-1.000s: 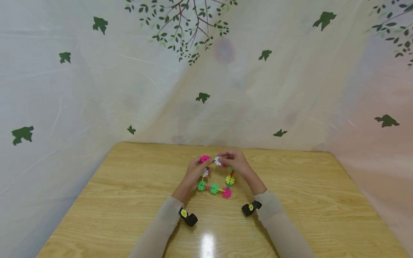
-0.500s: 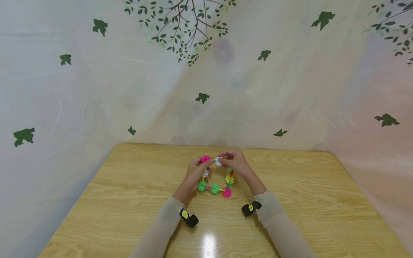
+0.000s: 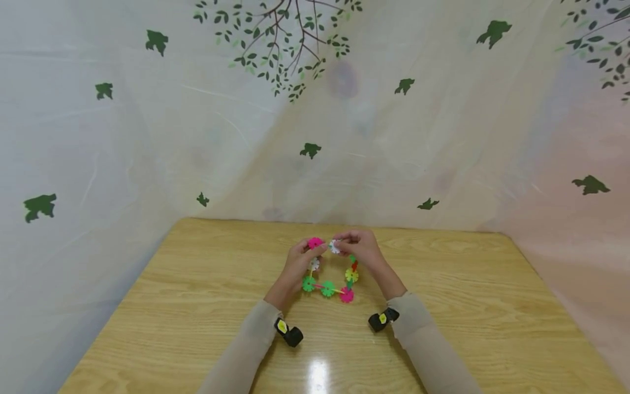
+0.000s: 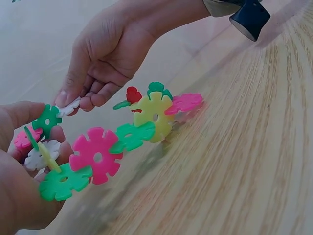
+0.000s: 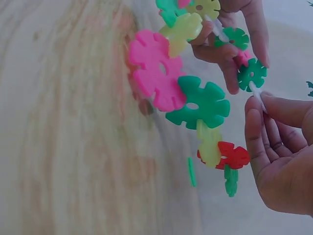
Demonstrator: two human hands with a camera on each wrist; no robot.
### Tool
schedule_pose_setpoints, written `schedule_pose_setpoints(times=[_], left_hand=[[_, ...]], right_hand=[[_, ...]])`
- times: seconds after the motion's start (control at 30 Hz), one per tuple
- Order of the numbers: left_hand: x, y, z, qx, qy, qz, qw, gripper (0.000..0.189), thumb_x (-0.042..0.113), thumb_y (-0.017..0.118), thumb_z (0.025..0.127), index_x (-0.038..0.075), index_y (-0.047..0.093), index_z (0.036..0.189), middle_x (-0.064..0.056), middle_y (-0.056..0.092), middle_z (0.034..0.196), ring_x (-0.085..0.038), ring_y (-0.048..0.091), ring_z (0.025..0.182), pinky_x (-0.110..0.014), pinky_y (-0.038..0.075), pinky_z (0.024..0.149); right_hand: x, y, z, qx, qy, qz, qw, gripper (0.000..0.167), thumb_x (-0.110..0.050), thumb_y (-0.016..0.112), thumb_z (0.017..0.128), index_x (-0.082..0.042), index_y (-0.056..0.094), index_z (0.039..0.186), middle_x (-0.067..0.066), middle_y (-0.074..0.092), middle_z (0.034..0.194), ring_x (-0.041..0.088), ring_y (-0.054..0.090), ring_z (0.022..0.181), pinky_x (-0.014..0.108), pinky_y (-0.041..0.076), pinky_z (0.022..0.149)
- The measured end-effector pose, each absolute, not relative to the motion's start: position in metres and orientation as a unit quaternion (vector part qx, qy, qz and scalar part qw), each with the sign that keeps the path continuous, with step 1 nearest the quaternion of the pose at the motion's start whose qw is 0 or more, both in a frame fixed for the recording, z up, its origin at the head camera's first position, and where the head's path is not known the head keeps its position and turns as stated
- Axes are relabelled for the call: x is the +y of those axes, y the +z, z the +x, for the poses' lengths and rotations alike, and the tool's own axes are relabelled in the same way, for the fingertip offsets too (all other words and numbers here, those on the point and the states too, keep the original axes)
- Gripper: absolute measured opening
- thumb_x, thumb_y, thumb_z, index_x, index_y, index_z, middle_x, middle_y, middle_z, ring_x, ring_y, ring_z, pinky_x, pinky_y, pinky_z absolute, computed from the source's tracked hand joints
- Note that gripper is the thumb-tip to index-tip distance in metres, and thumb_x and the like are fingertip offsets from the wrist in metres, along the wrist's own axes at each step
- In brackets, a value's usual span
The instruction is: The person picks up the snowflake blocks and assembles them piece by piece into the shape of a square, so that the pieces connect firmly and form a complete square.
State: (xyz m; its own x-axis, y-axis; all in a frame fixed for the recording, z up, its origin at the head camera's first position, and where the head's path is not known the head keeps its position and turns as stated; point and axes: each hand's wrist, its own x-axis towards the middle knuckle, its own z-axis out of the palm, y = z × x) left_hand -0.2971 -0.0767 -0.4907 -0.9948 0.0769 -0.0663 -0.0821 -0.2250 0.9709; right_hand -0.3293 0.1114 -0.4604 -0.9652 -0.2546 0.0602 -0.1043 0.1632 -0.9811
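A chain of slotted plastic snowflake discs bends round between the two hands. My left hand (image 3: 297,265) holds one end of it, with its thumb and finger pinching a green disc (image 4: 47,121). A pink disc (image 3: 315,242) and a white disc (image 4: 42,155) lie against that hand's fingers. My right hand (image 3: 363,246) pinches another white disc (image 5: 257,95) between thumb and finger, its edge meeting the green one; how deep the slots engage cannot be told. The chain's other end, with a red disc (image 5: 232,155) and a small green disc (image 5: 231,180), hangs below the right hand.
The wooden table (image 3: 197,306) lies under both hands. Behind it hangs a pale cloth (image 3: 246,164) printed with leaves and branches. Black cameras (image 3: 293,336) are strapped to both wrists over beige sleeves (image 3: 241,350).
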Motion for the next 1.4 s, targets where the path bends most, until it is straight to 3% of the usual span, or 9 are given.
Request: schedule_pose_setpoints(times=[0.3, 0.5, 0.63, 0.8, 1.0, 1.13, 1.23, 1.4], left_hand=[[-0.077, -0.490, -0.298, 0.607, 0.792, -0.011, 0.070, 0.026, 0.021, 0.073, 0.096, 0.004, 0.067, 0.115, -0.004, 0.065, 0.083, -0.011, 0.056, 0.063, -0.020, 0.047, 0.048], [-0.077, -0.486, -0.299, 0.594, 0.801, -0.002, 0.074, 0.029, 0.020, 0.071, 0.097, 0.001, 0.065, 0.118, -0.004, 0.066, 0.083, -0.011, 0.058, 0.063, -0.019, 0.048, 0.049], [-0.078, -0.484, -0.299, 0.598, 0.798, -0.002, 0.073, 0.034, 0.021, 0.071, 0.097, -0.001, 0.063, 0.120, -0.004, 0.067, 0.083, -0.011, 0.059, 0.065, -0.019, 0.048, 0.049], [-0.080, -0.485, -0.300, 0.610, 0.788, -0.006, 0.080, 0.037, 0.024, 0.073, 0.096, 0.000, 0.063, 0.122, -0.004, 0.068, 0.091, -0.013, 0.062, 0.072, -0.020, 0.048, 0.051], [-0.081, -0.485, -0.299, 0.632, 0.769, -0.001, 0.092, 0.035, 0.027, 0.070, 0.096, 0.003, 0.070, 0.122, -0.001, 0.068, 0.106, -0.019, 0.063, 0.086, -0.019, 0.047, 0.054], [-0.082, -0.486, -0.299, 0.645, 0.758, 0.005, 0.102, 0.035, 0.025, 0.071, 0.095, 0.003, 0.071, 0.123, -0.001, 0.069, 0.107, -0.021, 0.062, 0.089, -0.019, 0.047, 0.055], [-0.082, -0.487, -0.298, 0.644, 0.757, 0.002, 0.109, 0.037, 0.024, 0.071, 0.096, 0.002, 0.070, 0.125, -0.001, 0.070, 0.108, -0.020, 0.062, 0.088, -0.018, 0.047, 0.054], [-0.083, -0.488, -0.298, 0.644, 0.758, -0.010, 0.100, 0.037, 0.027, 0.071, 0.096, 0.005, 0.071, 0.126, -0.001, 0.070, 0.108, -0.020, 0.064, 0.089, -0.018, 0.047, 0.054]], right_hand=[[0.110, -0.464, -0.330, 0.750, -0.649, -0.117, 0.058, 0.021, -0.004, 0.072, 0.094, 0.012, 0.072, 0.107, -0.003, 0.073, 0.079, 0.009, 0.066, 0.068, 0.034, 0.062, 0.070], [0.108, -0.459, -0.330, 0.752, -0.646, -0.116, 0.057, 0.021, -0.006, 0.072, 0.094, 0.010, 0.072, 0.107, -0.003, 0.073, 0.082, 0.009, 0.066, 0.070, 0.039, 0.062, 0.075], [0.107, -0.457, -0.331, 0.748, -0.651, -0.114, 0.062, 0.022, -0.006, 0.072, 0.094, 0.011, 0.072, 0.108, -0.002, 0.074, 0.083, 0.008, 0.066, 0.070, 0.035, 0.062, 0.073], [0.108, -0.457, -0.331, 0.748, -0.649, -0.119, 0.073, 0.024, -0.007, 0.073, 0.094, 0.011, 0.071, 0.110, 0.000, 0.075, 0.085, 0.008, 0.067, 0.071, 0.032, 0.061, 0.073], [0.109, -0.456, -0.331, 0.749, -0.641, -0.141, 0.090, 0.024, -0.007, 0.071, 0.095, 0.011, 0.070, 0.111, -0.001, 0.073, 0.084, 0.009, 0.067, 0.072, 0.038, 0.063, 0.077], [0.111, -0.457, -0.330, 0.758, -0.626, -0.153, 0.099, 0.023, -0.007, 0.070, 0.096, 0.010, 0.070, 0.111, -0.002, 0.072, 0.083, 0.010, 0.067, 0.073, 0.042, 0.063, 0.077], [0.113, -0.459, -0.331, 0.771, -0.606, -0.166, 0.101, 0.024, -0.010, 0.068, 0.098, 0.009, 0.069, 0.114, 0.000, 0.072, 0.084, 0.015, 0.067, 0.075, 0.043, 0.062, 0.076], [0.119, -0.456, -0.337, 0.795, -0.576, -0.178, 0.070, 0.027, -0.016, 0.066, 0.100, 0.005, 0.069, 0.117, 0.012, 0.074, 0.092, 0.038, 0.069, 0.083, 0.049, 0.061, 0.076]])
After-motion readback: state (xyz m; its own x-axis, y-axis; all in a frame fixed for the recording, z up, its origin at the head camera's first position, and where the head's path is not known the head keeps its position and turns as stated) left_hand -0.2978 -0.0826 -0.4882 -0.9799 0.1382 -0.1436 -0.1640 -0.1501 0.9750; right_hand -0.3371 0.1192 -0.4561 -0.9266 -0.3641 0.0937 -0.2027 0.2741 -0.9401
